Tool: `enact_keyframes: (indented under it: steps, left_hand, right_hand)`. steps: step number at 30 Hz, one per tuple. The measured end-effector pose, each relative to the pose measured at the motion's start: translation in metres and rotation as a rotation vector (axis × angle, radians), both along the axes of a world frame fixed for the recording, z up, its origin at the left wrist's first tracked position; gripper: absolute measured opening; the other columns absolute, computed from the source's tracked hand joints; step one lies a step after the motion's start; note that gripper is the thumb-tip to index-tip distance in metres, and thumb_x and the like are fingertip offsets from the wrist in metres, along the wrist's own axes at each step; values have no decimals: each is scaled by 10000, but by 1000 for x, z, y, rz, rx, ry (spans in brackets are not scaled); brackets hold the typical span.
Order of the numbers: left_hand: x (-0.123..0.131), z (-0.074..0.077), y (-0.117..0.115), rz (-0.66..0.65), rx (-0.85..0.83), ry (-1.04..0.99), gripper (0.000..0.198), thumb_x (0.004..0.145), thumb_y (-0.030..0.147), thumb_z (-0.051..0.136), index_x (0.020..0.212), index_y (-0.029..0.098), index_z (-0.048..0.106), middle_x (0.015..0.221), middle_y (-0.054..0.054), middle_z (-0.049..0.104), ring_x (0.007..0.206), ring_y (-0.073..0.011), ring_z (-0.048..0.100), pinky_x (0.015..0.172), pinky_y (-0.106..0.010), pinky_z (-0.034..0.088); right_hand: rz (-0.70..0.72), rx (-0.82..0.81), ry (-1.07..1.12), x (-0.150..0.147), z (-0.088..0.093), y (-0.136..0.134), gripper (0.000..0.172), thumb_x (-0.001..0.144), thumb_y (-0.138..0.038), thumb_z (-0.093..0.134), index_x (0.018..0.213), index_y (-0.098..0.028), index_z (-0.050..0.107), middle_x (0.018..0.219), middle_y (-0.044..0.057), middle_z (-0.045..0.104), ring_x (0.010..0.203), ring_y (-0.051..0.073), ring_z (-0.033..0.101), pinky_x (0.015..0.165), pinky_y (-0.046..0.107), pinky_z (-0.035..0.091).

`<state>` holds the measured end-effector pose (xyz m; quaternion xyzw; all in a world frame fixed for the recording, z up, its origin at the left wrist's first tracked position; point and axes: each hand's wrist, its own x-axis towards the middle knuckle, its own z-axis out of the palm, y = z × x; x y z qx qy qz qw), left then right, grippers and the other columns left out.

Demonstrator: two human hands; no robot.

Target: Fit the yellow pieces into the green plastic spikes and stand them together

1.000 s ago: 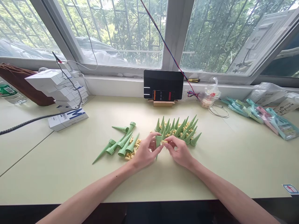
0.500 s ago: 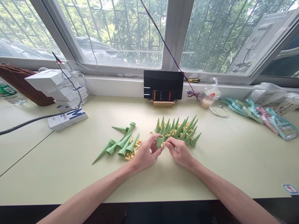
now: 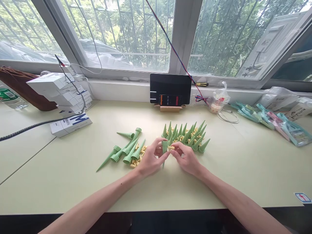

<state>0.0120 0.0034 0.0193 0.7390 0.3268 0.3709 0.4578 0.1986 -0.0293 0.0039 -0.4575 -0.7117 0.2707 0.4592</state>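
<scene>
My left hand (image 3: pixel 152 158) grips a green plastic watering spike (image 3: pixel 165 147), its wide capped end up and its point down. Between the fingertips of my right hand (image 3: pixel 185 158) is a small yellow peg-like piece (image 3: pixel 171 148), held close against the spike's side; whether it touches cannot be made out. Left of my hands lie several loose green spikes (image 3: pixel 126 149), with a pile of yellow pieces (image 3: pixel 135 163) partly behind my left hand. Beyond my right hand, several green spikes (image 3: pixel 188 134) stand points up in a cluster, with small yellow pieces among them.
A phone (image 3: pixel 170 100) leans on a black tablet (image 3: pixel 170 85) at the back. White boxes (image 3: pixel 70 125) and a dark cable (image 3: pixel 36 123) are at left. A tied plastic bag (image 3: pixel 218 100) and wrapped teal and pink items (image 3: pixel 273 118) lie at right.
The spike in my left hand has become more upright and shifted slightly left. More of the yellow piece shows between my right fingertips.
</scene>
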Motion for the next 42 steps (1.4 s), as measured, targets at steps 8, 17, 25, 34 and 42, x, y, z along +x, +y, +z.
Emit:
enact_keyframes:
  steps: [8, 17, 25, 34, 42]
  left_hand:
    - [0, -3, 0, 7, 77, 46, 348, 922, 315, 590, 1241, 209, 498, 648, 79, 395, 544, -87, 416, 538, -205, 407]
    - [0, -7, 1, 15, 128, 96, 353, 910, 290, 592, 1241, 205, 503, 639, 80, 429, 532, -85, 424, 527, -202, 398]
    - [1, -5, -1, 3, 142, 99, 359, 914, 282, 589, 1252, 201, 497, 628, 86, 426, 524, -82, 413, 538, -205, 404]
    - [1, -6, -1, -3, 133, 92, 358, 916, 295, 590, 1251, 207, 500, 630, 84, 406, 533, -86, 412, 531, -205, 404]
    - [2, 2, -1, -36, -156, -84, 392, 907, 366, 643, 1230, 207, 486, 698, 52, 490, 531, -74, 452, 494, -191, 429]
  right_hand:
    - [-21, 50, -7, 1, -1, 1, 220, 994, -342, 517, 838, -192, 555, 664, -7, 523, 548, 123, 434, 505, 255, 352]
    - [-24, 74, -68, 4, -4, 3, 281, 1011, -349, 469, 778, -200, 515, 647, -15, 466, 553, 127, 384, 513, 259, 318]
    - [3, 80, -94, 4, -3, 2, 406, 1041, -399, 382, 697, -203, 469, 610, -15, 459, 537, 124, 383, 515, 260, 323]
    - [23, 62, -95, 4, -6, 2, 452, 1057, -427, 319, 666, -210, 389, 581, -37, 389, 504, 109, 328, 500, 257, 288]
    - [34, -13, 39, 4, -11, 3, 434, 1070, -447, 283, 781, -198, 490, 611, -43, 391, 510, 111, 340, 511, 255, 309]
